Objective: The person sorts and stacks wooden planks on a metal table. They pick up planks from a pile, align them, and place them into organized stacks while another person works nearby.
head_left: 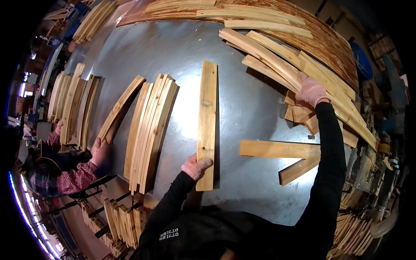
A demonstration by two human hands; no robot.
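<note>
My left hand (196, 167), in a pinkish glove, is closed round the lower part of a pale wooden board (207, 104), its thumb lying across the face. The board points away from me over the grey metal table (182, 47). Far to the right, my right hand (312, 90) reaches onto a pile of long wooden slats, its fingers wrapped over the edge of one slat (268, 54). Shorter wood blocks (300, 113) stick out beneath that pile. Nearer me, one flat board (277, 149) lies crosswise over another short piece (298, 171).
Left of my board stands a bundle of slats (151, 134). Further left, a co-worker's hand (100, 151) holds a single slat (121, 106), with more bundles (71, 104) beyond. A worn brown board (320, 43) carrying slats spans the far edge. Stacked wood (123, 221) sits below the table's near left edge.
</note>
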